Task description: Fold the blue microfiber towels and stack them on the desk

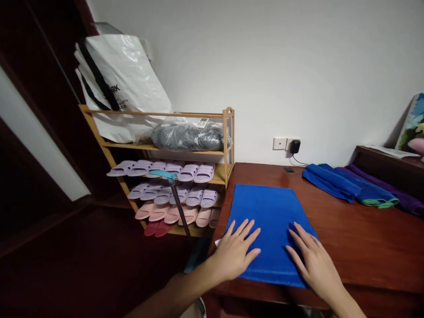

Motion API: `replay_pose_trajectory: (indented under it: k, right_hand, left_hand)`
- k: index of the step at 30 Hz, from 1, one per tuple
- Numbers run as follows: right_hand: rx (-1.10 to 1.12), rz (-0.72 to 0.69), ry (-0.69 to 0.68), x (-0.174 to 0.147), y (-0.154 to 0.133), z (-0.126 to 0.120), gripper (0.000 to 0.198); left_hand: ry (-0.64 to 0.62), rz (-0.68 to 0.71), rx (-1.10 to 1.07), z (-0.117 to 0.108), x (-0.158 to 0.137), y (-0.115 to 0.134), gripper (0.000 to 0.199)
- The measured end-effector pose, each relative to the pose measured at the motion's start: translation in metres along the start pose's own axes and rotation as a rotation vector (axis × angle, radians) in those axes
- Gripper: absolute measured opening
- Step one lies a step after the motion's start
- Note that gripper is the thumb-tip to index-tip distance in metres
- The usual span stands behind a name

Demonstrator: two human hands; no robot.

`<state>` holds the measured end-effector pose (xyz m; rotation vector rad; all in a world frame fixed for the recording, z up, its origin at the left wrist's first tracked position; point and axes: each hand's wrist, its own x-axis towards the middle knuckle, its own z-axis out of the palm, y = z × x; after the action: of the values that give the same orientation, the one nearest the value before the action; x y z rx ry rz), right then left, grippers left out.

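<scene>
Blue cloth (268, 212) is lying flat on the table (361, 251), left hand (233, 254) palm-down on its left side, right hand (314, 263) over the right edge, fingers apart on both

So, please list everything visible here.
Wall: one, white, behind
Table: one, brown, right
Cloth: one, blue, on table
Folded cloths: several, blue, purple, table's right
Rack: one, tan, by wall
Slippers: many, lilac, pink, red, on rack
Bag: one, white, on rack
Wrapped bundle: count unclear, grey, on rack
Pole: one, dark, before rack
Outlets: two, white, on wall
Adapter: one, black, right outlet
Picture: one, multicoloured, right edge
Left hand: one, bare, on cloth
Right hand: one, bare, cloth's right edge
</scene>
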<state>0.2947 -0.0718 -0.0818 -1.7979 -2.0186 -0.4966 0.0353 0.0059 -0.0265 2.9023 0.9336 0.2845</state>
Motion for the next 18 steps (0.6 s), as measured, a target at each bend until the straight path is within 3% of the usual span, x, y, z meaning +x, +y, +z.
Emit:
replay_pose_trajectory:
  k: [3, 5, 8, 13, 18]
  right_hand:
    - [-0.127, -0.108, 0.221, -0.023, -0.002, 0.003, 0.049]
    - [-0.185, -0.141, 0.217, -0.032, -0.001, 0.005, 0.063]
    - [-0.175, -0.104, 0.066, -0.030, 0.005, 0.008, 0.075]
    - [0.028, 0.012, -0.248, 0.003, 0.017, 0.007, 0.066]
    - [0.093, 0.102, -0.317, 0.021, 0.017, 0.005, 0.065]
  left_hand:
    - [0.092, 0.054, 0.074, 0.005, -0.021, 0.010, 0.050]
    - [0.104, 0.084, 0.082, 0.006, -0.030, 0.013, 0.056]
    - [0.065, 0.065, 0.045, 0.002, -0.027, 0.007, 0.060]
    - [-0.040, 0.044, -0.037, -0.001, 0.002, -0.016, 0.056]
    - [-0.070, 0.021, -0.064, 0.004, 0.013, -0.028, 0.055]
